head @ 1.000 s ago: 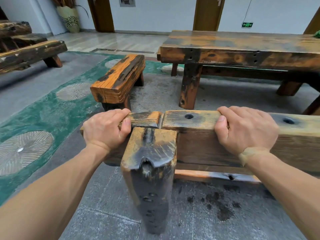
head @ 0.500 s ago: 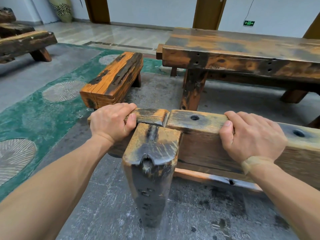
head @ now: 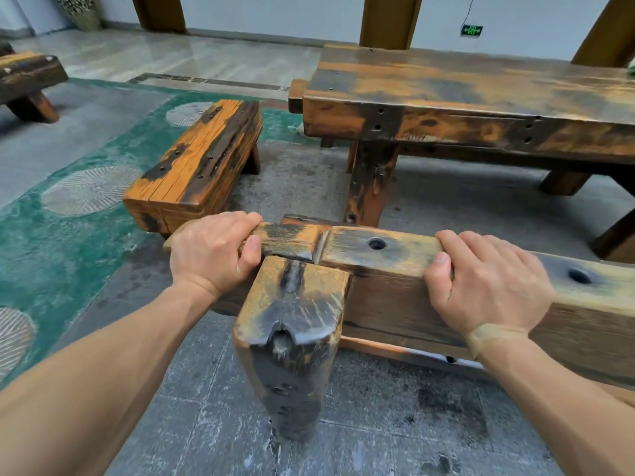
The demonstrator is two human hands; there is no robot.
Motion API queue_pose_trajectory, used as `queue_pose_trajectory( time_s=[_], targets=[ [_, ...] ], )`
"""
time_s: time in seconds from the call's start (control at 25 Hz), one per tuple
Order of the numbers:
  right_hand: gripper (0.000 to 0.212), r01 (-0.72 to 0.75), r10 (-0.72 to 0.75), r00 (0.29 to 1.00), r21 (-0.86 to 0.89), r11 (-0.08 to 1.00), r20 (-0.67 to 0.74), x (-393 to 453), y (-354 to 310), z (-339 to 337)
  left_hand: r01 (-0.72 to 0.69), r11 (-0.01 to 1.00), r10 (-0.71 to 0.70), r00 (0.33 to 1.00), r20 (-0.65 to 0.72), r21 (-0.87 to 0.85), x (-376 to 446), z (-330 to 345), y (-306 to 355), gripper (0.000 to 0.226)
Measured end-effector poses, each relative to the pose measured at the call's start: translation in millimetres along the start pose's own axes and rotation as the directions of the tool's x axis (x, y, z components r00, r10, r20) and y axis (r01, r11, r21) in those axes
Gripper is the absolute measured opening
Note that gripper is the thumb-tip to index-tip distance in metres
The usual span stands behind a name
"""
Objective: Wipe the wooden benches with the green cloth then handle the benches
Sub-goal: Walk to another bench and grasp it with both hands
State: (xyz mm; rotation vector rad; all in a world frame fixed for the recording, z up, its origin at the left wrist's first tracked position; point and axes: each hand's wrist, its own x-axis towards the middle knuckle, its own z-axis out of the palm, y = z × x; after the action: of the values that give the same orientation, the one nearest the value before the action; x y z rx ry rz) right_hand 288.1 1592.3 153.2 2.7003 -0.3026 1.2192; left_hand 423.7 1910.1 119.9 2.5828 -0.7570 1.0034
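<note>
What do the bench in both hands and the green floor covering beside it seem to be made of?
The bench looks like solid old timber with a glossy orange-and-black, scorched-looking finish: grain, cracks and round bolt holes show. The left hand and right hand each keep a grip on its top edge. The carpet seems a soft pile textile, green with pale round patterns; its fibre cannot be told.

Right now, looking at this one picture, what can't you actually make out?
- Head view: the tipped bench runs off the right edge, so its far end is unseen.
- The fingertips of the left hand and right hand curl over the bench's far side, hidden by the wood.
- A green scrap on the big table is cut by the right edge; cloth or not, unclear.
- The green wall sign is too small to read.
</note>
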Motion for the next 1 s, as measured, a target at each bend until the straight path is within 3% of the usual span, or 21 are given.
queue_pose_trajectory(
  time_s=[0.56,1.0],
  targets=[
    [0.046,0.01,-0.011,0.999,0.028,1.0,0.04,1,-1,-4,-0.047,0.999,0.047,0.999,0.017,0.02,2,-5,2,0.058],
    [0.049,-0.087,0.078,0.942,0.014,0.996,0.326,4,-8,-22,0.02,1.0,-0.015,0.972,0.236,-0.02,1,-16,6,0.054]
  ],
)
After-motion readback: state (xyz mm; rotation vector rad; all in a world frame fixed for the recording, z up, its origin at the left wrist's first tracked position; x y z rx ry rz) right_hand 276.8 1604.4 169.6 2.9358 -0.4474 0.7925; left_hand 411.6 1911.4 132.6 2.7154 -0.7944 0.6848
